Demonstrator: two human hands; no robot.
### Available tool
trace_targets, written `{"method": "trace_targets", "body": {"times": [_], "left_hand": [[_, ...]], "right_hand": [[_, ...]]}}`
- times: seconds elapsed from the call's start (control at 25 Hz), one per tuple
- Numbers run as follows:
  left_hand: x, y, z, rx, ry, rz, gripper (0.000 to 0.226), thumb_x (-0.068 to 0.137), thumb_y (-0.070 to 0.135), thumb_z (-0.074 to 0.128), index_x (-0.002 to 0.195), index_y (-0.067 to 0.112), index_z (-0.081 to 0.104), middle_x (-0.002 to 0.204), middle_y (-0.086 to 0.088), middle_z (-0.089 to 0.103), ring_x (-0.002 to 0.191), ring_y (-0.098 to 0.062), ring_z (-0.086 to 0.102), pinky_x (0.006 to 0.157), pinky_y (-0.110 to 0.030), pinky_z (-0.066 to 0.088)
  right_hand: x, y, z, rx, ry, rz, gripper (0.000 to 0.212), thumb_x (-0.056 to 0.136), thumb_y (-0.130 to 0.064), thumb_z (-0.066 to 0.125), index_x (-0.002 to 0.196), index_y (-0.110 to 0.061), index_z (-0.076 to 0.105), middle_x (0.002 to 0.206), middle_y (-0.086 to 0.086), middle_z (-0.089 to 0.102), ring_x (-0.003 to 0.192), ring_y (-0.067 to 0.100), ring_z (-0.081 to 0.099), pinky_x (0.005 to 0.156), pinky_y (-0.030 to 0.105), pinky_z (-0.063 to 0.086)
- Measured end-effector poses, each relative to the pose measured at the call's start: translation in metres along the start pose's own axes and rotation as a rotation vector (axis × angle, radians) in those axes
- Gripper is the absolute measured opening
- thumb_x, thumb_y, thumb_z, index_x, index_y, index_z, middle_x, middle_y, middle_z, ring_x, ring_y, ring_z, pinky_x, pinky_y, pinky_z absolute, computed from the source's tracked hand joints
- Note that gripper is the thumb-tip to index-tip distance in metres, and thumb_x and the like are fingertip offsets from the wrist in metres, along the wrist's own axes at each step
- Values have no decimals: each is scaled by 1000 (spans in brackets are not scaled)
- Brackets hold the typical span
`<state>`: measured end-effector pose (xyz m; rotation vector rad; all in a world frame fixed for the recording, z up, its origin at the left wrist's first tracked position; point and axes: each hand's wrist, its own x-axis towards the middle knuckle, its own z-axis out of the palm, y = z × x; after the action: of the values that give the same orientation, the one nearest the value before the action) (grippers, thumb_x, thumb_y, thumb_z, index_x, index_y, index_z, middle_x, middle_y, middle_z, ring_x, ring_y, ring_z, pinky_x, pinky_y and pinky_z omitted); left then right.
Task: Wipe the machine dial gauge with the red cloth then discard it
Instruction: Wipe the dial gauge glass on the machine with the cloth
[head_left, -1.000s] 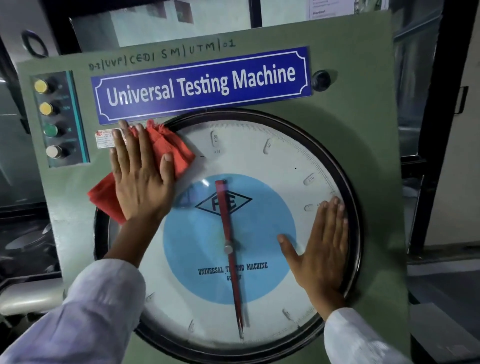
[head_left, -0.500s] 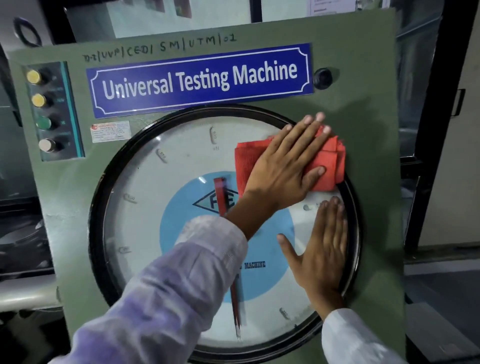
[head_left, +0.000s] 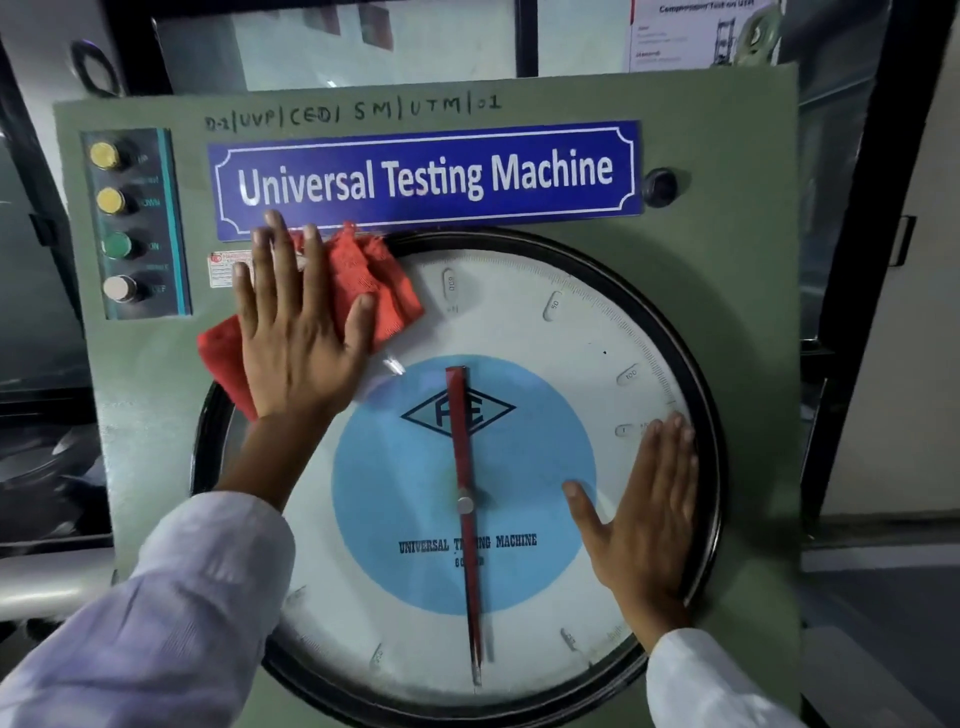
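Note:
The large round dial gauge (head_left: 545, 332) has a white face, a blue centre, a red needle pointing down and a black rim. It is set in a green machine panel. My left hand (head_left: 296, 332) lies flat with spread fingers on the red cloth (head_left: 374, 291), pressing it against the gauge's upper left edge, where the cloth overlaps the rim and panel. My right hand (head_left: 644, 514) rests flat and open on the glass at the lower right, near the rim.
A blue "Universal Testing Machine" nameplate (head_left: 426, 176) sits just above the dial. A column of push buttons (head_left: 117, 223) is at the panel's upper left, a black knob (head_left: 658, 186) at the upper right. Dark window frames surround the panel.
My left hand swept the red cloth from the dial's upper left to its upper right, then back to the upper left. My right hand stayed in place on the glass.

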<state>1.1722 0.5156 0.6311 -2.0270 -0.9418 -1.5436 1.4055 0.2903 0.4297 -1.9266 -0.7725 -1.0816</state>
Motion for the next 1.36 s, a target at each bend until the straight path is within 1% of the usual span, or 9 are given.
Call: {"method": "trace_targets", "body": {"times": [0.08,0.16,0.32,0.44,0.64,0.8,0.96,1.16,1.36], "left_hand": [[5,12,3,-27,14,-21,76,109,59,27,169,17,7,178,-15,5,165,-32,3,134,-49,3],[13,29,6,-40,21,51,76,110,59,26,169,15,7,178,-14,6,165,-32,4,134,-48,4],[13,124,19,-98,-5,376,75,109,55,33,168,12,16,177,-15,14,165,-31,11,135,-46,10],[-10,211,28,-195,-71,531,74,108,49,40,167,9,22,176,-15,18,164,-30,15,134,-46,13],[-40,272,40,-302,-124,535,72,109,45,43,167,7,22,176,-14,18,164,-27,15,135,-44,11],[-33,262,40,-269,-111,630,74,108,52,42,167,11,25,176,-13,19,164,-27,16,135,-43,11],[6,217,33,-181,-47,688,79,104,60,42,166,12,30,175,-15,24,163,-29,19,135,-44,11],[62,119,12,-11,5,550,82,105,68,32,168,16,24,176,-16,19,164,-31,15,135,-48,10],[46,34,-3,38,19,287,80,105,68,34,168,20,24,176,-13,18,164,-33,15,132,-54,17]], "right_hand": [[-2,-1,1,-31,0,0,109,98,-79,39,168,0,11,179,18,7,167,33,10,135,52,18],[-2,-2,2,-46,9,-4,109,98,-78,40,168,0,12,179,20,9,167,34,11,134,53,20],[-3,-4,2,-44,27,-2,108,98,-78,41,167,2,16,178,22,14,167,34,14,133,54,24],[-6,-9,0,-39,22,68,110,97,-80,38,167,2,17,177,20,16,166,31,16,132,51,25],[-9,-13,-4,-26,10,125,108,96,-78,33,167,2,18,176,20,20,165,30,21,132,49,27],[-9,-10,-4,-41,23,113,110,96,-82,33,166,3,21,176,21,22,164,30,23,133,46,24],[-11,-7,2,-16,22,79,109,97,-80,39,168,-1,15,179,17,14,167,30,15,134,46,19],[4,2,2,46,14,-17,109,96,-79,43,168,-1,18,179,18,12,167,34,11,136,47,13],[44,6,-9,47,-59,-192,105,95,-76,46,170,-10,12,180,16,9,168,33,5,137,45,6]]}}
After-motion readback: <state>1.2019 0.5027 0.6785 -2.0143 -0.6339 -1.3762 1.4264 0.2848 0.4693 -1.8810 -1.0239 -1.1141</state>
